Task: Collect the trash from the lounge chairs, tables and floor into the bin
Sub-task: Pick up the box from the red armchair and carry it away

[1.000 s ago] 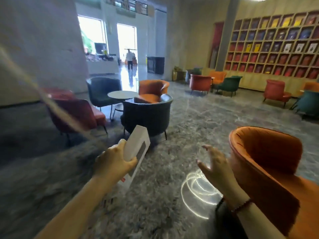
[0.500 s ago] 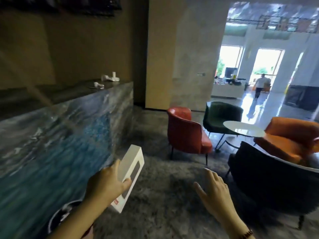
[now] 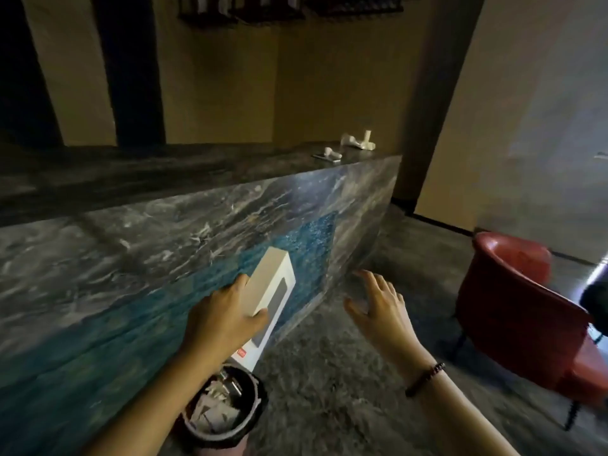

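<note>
I see the counter (image 3: 158,258) filling the left. Right of it, a red chair (image 3: 526,324), cut off. At the counter's foot, the bin (image 3: 227,432), partly hidden by my forearm. Left hand (image 3: 220,320) grips the box (image 3: 269,291) above the bin. Right hand (image 3: 381,311) spread, empty; blurred.

- the view swings left from the open lounge toward the marble tabletop (image 3: 197,179), which now fills the left and middle of the frame.
- the bin (image 3: 227,419), only a sliver at the bottom edge half a second ago, now shows its open mouth with paper scraps inside.
- the white box (image 3: 273,291) in the left hand (image 3: 223,320) now hangs just above the bin's rim.
- the bookshelf wall, round table and most chairs leave the frame; one red chair (image 3: 526,320) stays at right.
</note>
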Tool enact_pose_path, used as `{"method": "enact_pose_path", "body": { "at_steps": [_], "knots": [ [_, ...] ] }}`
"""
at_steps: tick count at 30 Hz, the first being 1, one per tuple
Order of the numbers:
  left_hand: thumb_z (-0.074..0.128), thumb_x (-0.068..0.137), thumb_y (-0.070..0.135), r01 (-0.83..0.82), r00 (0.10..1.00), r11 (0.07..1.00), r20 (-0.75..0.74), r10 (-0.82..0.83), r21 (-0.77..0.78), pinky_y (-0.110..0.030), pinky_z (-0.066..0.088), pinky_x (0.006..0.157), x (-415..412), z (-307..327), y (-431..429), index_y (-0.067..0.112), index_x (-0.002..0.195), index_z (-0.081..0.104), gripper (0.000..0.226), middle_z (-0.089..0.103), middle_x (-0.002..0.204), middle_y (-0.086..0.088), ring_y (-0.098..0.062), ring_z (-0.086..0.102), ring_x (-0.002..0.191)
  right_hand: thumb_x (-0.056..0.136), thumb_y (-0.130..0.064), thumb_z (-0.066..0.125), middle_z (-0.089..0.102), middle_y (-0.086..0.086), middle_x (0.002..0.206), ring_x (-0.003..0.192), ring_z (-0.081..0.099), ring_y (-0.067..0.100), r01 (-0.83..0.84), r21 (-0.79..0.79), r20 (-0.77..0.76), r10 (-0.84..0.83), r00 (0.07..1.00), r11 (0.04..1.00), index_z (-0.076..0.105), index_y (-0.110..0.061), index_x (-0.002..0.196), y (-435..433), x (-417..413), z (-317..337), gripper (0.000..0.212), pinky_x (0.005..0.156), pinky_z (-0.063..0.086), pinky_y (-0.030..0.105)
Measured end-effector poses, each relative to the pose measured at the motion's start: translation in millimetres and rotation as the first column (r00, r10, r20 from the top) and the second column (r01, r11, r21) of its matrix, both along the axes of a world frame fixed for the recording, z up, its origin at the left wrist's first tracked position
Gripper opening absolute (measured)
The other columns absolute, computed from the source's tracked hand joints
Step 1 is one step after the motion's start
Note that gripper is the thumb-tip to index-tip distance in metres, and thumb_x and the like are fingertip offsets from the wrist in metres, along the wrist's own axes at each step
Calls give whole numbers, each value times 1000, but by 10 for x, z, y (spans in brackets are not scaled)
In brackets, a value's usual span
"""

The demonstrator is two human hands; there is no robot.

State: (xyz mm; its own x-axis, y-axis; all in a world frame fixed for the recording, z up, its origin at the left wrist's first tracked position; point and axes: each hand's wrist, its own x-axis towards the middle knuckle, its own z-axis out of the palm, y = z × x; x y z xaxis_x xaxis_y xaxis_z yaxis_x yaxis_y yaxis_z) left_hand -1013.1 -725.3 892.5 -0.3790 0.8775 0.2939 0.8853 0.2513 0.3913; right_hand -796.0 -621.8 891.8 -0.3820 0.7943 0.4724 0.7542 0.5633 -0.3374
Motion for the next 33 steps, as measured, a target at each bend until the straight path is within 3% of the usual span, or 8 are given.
{"method": "enact_pose_path", "body": {
  "at_steps": [8, 13, 16, 18, 21, 25, 28, 33],
  "knots": [
    [62, 78, 42, -282, 959, 958, -3, 282, -44, -33, 51, 62, -695, -294, 507, 18, 102, 46, 37, 65, 99, -4, -27, 63, 83, 88, -48, 48, 45, 4, 134, 122, 42, 26, -423, -119, 55, 432, 900, 898, 35, -21, 135, 1149, -1363, -446, 56, 98, 32, 40],
    [67, 80, 37, -281, 929, 951, 209, 304, -131, -32, 48, 72, -897, -803, 925, 18, 122, 47, 50, 60, 115, -4, -23, 60, 97, 81, -44, 63, 40, 2, 139, 126, 37, 25, -649, -296, 94, 697, 711, 701, 28, -23, 140, 1743, -1979, -873, 72, 100, 28, 41],
    [67, 82, 26, -271, 910, 953, 286, 300, -138, -25, 41, 76, -968, -1209, 1066, 16, 129, 45, 53, 56, 124, -4, -23, 56, 109, 72, -42, 72, 53, 5, 129, 118, 48, 28, -735, -390, 108, 820, 561, 554, 37, -20, 135, 1970, -2250, -1226, 75, 95, 35, 43],
    [66, 83, 22, -306, 894, 940, 294, 338, -150, -28, 40, 81, -1029, -1465, 1127, 13, 131, 44, 53, 54, 127, -7, -25, 54, 113, 70, -34, 75, 63, 10, 110, 101, 59, 31, -739, -468, 74, 855, 513, 484, 49, -12, 121, 2089, -2376, -1471, 62, 80, 45, 38],
    [68, 81, 18, -394, 866, 895, 242, 437, -209, -38, 42, 90, -1152, -1861, 1260, 11, 131, 44, 56, 53, 128, -13, -32, 51, 116, 72, -23, 75, 64, 13, 98, 87, 60, 34, -712, -528, 68, 859, 508, 463, 52, -6, 109, 2268, -2500, -1885, 47, 66, 42, 35],
    [61, 86, 25, -473, 773, 817, 291, 564, -328, -37, 39, 97, -1356, -2481, 1470, 20, 139, 33, 60, 45, 137, -8, -26, 44, 123, 80, -26, 68, 60, 12, 108, 95, 58, 31, -626, -563, 161, 815, 557, 539, 48, -9, 115, 2520, -2690, -2648, 44, 67, 34, 28],
    [56, 89, 25, -463, 730, 796, 342, 592, -391, -35, 36, 98, -1518, -3035, 1587, 18, 138, 34, 54, 44, 138, -8, -24, 42, 125, 83, -27, 64, 57, 12, 113, 103, 55, 30, -521, -647, 224, 792, 568, 557, 44, -11, 121, 2694, -2920, -3369, 46, 75, 41, 31],
    [58, 87, 18, -516, 653, 757, 389, 650, -400, -24, 35, 85, -1761, -3877, 1598, 17, 128, 47, 43, 54, 127, -5, -21, 50, 116, 86, -30, 60, 54, 14, 124, 107, 55, 33, -441, -712, 290, 801, 524, 547, 34, -11, 137, 2670, -3376, -4566, 60, 85, 45, 38]
  ]
}}
